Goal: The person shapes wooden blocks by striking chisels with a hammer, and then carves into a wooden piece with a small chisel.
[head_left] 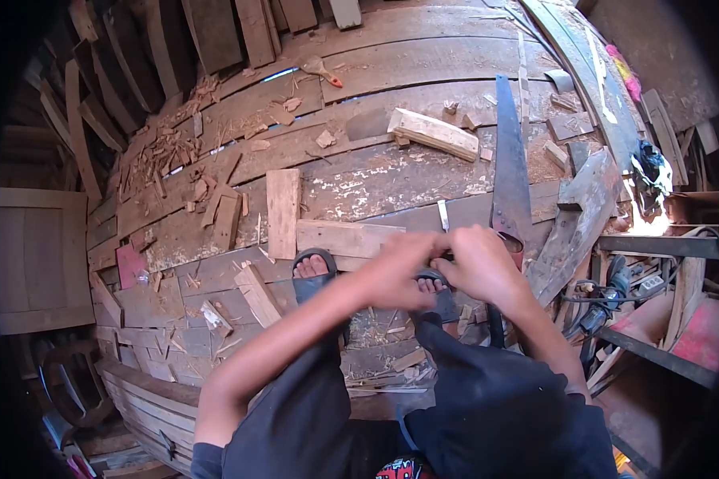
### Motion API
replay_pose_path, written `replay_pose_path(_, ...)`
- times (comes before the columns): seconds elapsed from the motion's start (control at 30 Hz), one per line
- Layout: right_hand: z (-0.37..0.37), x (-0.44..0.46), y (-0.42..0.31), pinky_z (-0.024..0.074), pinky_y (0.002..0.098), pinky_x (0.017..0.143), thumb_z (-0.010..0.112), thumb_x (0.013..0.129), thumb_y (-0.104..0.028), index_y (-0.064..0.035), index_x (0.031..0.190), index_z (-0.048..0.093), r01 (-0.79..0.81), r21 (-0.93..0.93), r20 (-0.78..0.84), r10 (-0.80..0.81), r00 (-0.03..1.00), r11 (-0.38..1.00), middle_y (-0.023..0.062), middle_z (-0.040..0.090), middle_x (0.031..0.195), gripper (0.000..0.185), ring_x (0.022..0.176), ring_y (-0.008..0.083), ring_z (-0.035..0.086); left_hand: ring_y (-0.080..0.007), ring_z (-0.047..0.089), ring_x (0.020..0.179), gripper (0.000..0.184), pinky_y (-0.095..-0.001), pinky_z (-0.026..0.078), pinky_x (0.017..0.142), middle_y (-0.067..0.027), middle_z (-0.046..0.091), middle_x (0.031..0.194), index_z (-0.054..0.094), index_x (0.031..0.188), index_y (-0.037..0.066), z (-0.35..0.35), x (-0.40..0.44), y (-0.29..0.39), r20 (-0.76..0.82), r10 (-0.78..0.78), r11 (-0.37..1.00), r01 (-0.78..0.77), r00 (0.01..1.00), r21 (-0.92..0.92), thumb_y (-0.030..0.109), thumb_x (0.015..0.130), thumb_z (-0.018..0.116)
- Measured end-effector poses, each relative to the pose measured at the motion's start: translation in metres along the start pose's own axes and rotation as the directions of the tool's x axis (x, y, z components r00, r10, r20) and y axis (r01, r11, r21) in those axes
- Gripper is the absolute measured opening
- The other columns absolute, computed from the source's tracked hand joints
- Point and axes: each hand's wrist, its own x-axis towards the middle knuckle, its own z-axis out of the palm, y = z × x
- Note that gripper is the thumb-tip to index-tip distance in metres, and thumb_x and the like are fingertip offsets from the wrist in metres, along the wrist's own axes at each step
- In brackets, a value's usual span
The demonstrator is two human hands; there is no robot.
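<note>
In front of my knees, my left hand (405,270) and my right hand (481,262) meet at the fingertips. Both have curled fingers, and the left is a little blurred. A small dark bit shows between them, too hidden to name. Just right of my right hand lies a hand saw (511,160), its blade pointing away and its reddish handle close to my wrist. Beneath my hands are my sandalled feet and a flat wooden board (343,238), with another short board (284,211) set across its left end.
Wood shavings and offcuts litter the plank floor (359,180). A squared wood block (435,134) and a paintbrush (322,72) lie farther off. Boards (156,48) lean at the back left. At right are a rough timber piece (579,215) and a corded power tool (603,303).
</note>
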Motion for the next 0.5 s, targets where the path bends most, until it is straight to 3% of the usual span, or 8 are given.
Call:
replay_pose_path(0.07, 0.005, -0.008, 0.009, 0.0583, 0.0515, 0.084, 0.071, 0.082, -0.008, -0.0017, 0.09, 0.076, 0.014, 0.16, -0.054, -0.005, 0.999, 0.987, 0.0225, 0.074, 0.089, 0.012, 0.089, 0.0433, 0.073, -0.044, 0.063, 0.101, 0.063, -0.0526, 0.047, 0.09, -0.0223, 0.065, 0.106, 0.052, 0.131, 0.002, 0.053, 0.009, -0.001, -0.161, -0.198, 0.975, 0.177, 0.967, -0.136, 0.01, 0.073, 0.077)
replay_pose_path(0.17, 0.018, -0.032, -0.004, 0.0563, 0.0496, 0.087, 0.071, 0.081, -0.003, 0.0012, 0.096, 0.068, -0.009, 0.213, -0.161, 0.045, 0.986, 0.977, 0.0222, 0.066, 0.101, 0.016, 0.096, 0.0442, 0.069, -0.0468, 0.065, 0.109, 0.058, -0.0536, 0.046, 0.092, -0.0235, 0.068, 0.109, 0.051, 0.126, 0.004, 0.063, -0.002, 0.002, -0.225, -0.183, 0.978, 0.155, 0.957, -0.137, 0.006, 0.073, 0.073)
replay_pose_path(0.27, 0.03, -0.039, -0.005, 0.0527, 0.0445, 0.091, 0.075, 0.078, -0.002, 0.0023, 0.1, 0.06, 0.008, 0.292, -0.22, 0.059, 0.974, 0.956, 0.0197, 0.057, 0.112, 0.026, 0.107, 0.0406, 0.064, -0.0464, 0.067, 0.106, 0.058, -0.0549, 0.046, 0.087, -0.0226, 0.07, 0.106, 0.049, 0.125, 0.005, 0.07, 0.002, 0.004, -0.228, -0.252, 0.964, 0.224, 0.941, -0.142, 0.007, 0.072, 0.074)
replay_pose_path(0.3, 0.028, -0.039, 0.0, 0.0511, 0.0426, 0.098, 0.073, 0.079, -0.001, 0.0001, 0.106, 0.053, -0.028, 0.299, -0.191, 0.089, 0.978, 0.954, 0.0181, 0.055, 0.116, 0.033, 0.113, 0.0349, 0.062, -0.0461, 0.067, 0.104, 0.056, -0.0555, 0.047, 0.085, -0.0225, 0.07, 0.105, 0.051, 0.123, 0.004, 0.071, 0.003, 0.005, -0.237, -0.223, 0.974, 0.207, 0.945, -0.092, 0.008, 0.072, 0.074)
replay_pose_path(0.37, 0.038, -0.036, 0.0, 0.0491, 0.0433, 0.103, 0.069, 0.081, -0.001, -0.002, 0.109, 0.049, 0.024, 0.478, -0.35, 0.166, 0.922, 0.878, 0.0155, 0.054, 0.116, 0.035, 0.115, 0.0292, 0.059, -0.0455, 0.069, 0.101, 0.052, -0.0567, 0.049, 0.082, -0.0223, 0.071, 0.104, 0.054, 0.12, 0.003, 0.073, 0.006, 0.008, -0.248, -0.161, 0.986, 0.168, 0.955, 0.006, 0.01, 0.073, 0.075)
replay_pose_path(0.4, 0.044, -0.036, 0.001, 0.048, 0.0436, 0.105, 0.068, 0.082, 0.0, -0.0031, 0.11, 0.046, 0.06, 0.556, -0.413, 0.213, 0.885, 0.829, 0.0142, 0.053, 0.115, 0.035, 0.116, 0.0263, 0.057, -0.045, 0.069, 0.099, 0.051, -0.0557, 0.05, 0.081, -0.0217, 0.072, 0.101, 0.057, 0.119, 0.003, 0.072, 0.009, 0.012, -0.227, -0.11, 0.994, 0.106, 0.968, -0.029, 0.014, 0.073, 0.077)
replay_pose_path(0.43, 0.048, -0.034, 0.002, 0.0456, 0.0389, 0.098, 0.063, 0.079, 0.001, 0.0024, 0.11, 0.046, 0.119, 0.498, -0.478, 0.157, 0.864, 0.859, 0.0165, 0.052, 0.108, 0.036, 0.106, 0.0289, 0.056, -0.0445, 0.07, 0.096, 0.051, -0.0548, 0.051, 0.08, -0.0212, 0.072, 0.098, 0.061, 0.118, 0.003, 0.069, 0.014, 0.013, -0.206, -0.058, 0.997, 0.046, 0.977, -0.064, 0.018, 0.073, 0.079)
replay_pose_path(0.5, 0.051, -0.03, 0.006, 0.0437, 0.0413, 0.102, 0.066, 0.081, -0.002, 0.0006, 0.11, 0.046, 0.207, 0.522, -0.555, 0.145, 0.819, 0.827, 0.016, 0.055, 0.113, 0.035, 0.112, 0.0276, 0.055, -0.0442, 0.07, 0.093, 0.047, -0.0536, 0.053, 0.078, -0.0204, 0.073, 0.094, 0.065, 0.113, 0.004, 0.067, 0.018, 0.017, -0.147, -0.011, 0.999, 0.004, 0.989, -0.05, 0.023, 0.073, 0.081)
